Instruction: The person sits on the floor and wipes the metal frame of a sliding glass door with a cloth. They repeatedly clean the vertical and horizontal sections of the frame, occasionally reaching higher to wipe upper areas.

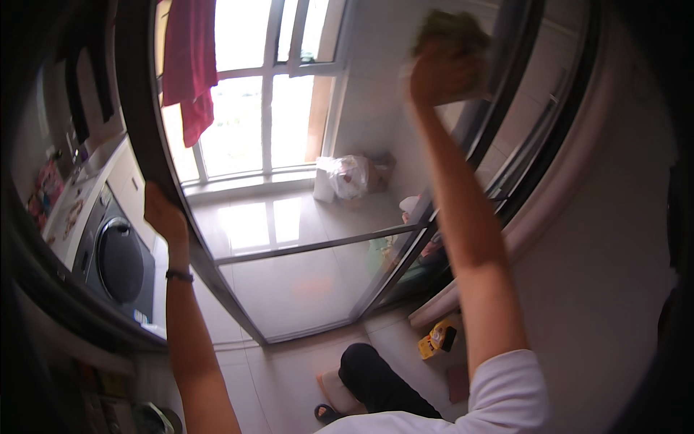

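Observation:
My right hand [445,76] is raised at the upper right and presses a greenish-brown cloth [452,32] against the glass pane of a dark-framed sliding door [320,247]; hand and cloth are blurred. On the left, my left hand [165,212] rests on the door's dark vertical frame, with a dark band around the wrist. Its fingers are partly hidden at the frame's edge, and I see no separate object in it. Through the glass show a bright window [238,125] and a red cloth [191,59] hanging in front of it.
A front-loading washing machine [120,260] stands under a counter [81,203] beyond the door at the left. A clear plastic bag [348,176] lies by the window. Near my feet are a yellow package [437,339] and a low stool [339,391]; a bin [154,417] stands at lower left.

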Available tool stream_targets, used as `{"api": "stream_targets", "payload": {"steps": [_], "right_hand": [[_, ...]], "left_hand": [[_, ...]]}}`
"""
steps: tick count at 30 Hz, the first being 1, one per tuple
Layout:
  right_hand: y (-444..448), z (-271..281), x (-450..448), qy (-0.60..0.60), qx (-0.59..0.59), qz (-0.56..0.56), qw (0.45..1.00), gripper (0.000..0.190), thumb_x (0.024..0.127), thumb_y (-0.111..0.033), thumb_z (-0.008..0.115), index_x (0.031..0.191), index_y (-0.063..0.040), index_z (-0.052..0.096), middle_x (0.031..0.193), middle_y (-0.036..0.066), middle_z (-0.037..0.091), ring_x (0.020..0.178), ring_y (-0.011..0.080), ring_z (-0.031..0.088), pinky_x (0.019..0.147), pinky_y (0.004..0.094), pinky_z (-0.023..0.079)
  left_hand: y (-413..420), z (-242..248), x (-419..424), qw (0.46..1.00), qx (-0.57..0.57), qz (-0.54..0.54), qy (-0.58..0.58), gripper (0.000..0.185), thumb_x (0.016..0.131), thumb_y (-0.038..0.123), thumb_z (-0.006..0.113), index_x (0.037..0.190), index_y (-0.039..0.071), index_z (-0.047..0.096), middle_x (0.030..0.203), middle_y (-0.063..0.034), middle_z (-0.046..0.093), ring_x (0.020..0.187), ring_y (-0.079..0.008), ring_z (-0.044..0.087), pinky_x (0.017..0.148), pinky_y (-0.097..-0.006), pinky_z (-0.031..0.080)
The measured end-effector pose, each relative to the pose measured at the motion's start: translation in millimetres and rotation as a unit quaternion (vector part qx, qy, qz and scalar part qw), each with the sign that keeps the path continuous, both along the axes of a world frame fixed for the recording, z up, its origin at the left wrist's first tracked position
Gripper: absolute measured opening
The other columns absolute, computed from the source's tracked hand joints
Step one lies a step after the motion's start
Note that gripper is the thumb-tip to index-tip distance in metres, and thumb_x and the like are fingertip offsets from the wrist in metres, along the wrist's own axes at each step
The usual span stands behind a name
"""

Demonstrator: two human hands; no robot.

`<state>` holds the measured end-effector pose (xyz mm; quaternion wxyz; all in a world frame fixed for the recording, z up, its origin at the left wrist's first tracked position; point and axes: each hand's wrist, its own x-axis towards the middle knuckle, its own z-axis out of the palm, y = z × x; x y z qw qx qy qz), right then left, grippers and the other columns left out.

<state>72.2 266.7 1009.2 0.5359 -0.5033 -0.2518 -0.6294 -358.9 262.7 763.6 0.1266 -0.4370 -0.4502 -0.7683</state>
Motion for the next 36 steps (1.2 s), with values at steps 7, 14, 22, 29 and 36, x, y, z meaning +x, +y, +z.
{"api": "stream_targets", "payload": {"steps": [7,14,22,29,36], "right_hand": [[-49,-36,-123,-0.367,-0.203,0.325,0.848,0.049,0.075,-0.054,0.066,0.109,-0.019,0.065,0.147,0.022,0.035,0.137,0.0419,0.03,0.104,0.0608,0.026],[-38,33,108,-0.332,-0.095,0.158,0.925,0.062,0.088,-0.052,0.056,0.132,-0.009,0.05,0.144,0.027,0.034,0.13,0.0484,0.034,0.104,0.0584,0.029],[-48,155,138,-0.242,-0.133,0.078,0.958,0.058,0.092,-0.036,0.053,0.138,-0.002,0.042,0.137,0.031,0.04,0.127,0.0468,0.037,0.105,0.0557,0.03],[-55,81,162,-0.299,-0.239,0.181,0.906,0.077,0.093,-0.066,0.035,0.142,-0.008,0.04,0.15,0.031,0.021,0.14,0.0518,0.019,0.104,0.0672,0.022],[-63,37,151,-0.26,-0.298,0.208,0.894,0.088,0.088,-0.076,0.023,0.146,-0.011,0.038,0.152,0.028,0.021,0.141,0.0501,0.015,0.106,0.0687,0.019]], "left_hand": [[23,-33,-66,0.986,-0.165,-0.025,-0.025,0.039,0.104,0.022,0.04,0.109,-0.011,0.06,0.106,-0.0247,0.066,0.096,-0.0331,0.064,0.082,-0.0382,0.049],[30,-52,-66,0.999,-0.04,-0.016,0.012,0.046,0.106,0.03,0.034,0.133,-0.005,0.046,0.126,-0.0182,0.06,0.107,-0.0262,0.061,0.093,-0.0378,0.048],[5,-69,-117,0.983,-0.136,0.072,0.098,0.047,0.102,0.023,0.04,0.143,-0.001,0.038,0.141,-0.0201,0.044,0.129,-0.0312,0.044,0.109,-0.0398,0.034],[-23,-47,-79,0.976,-0.159,0.118,0.087,0.056,0.092,0.014,0.051,0.144,0.0,0.036,0.14,-0.0187,0.043,0.122,-0.0298,0.047,0.102,-0.0388,0.042],[-21,-52,-75,0.986,-0.152,0.001,-0.074,0.061,0.087,0.009,0.059,0.142,-0.002,0.036,0.136,-0.0196,0.045,0.119,-0.0302,0.047,0.099,-0.0388,0.044]]}}
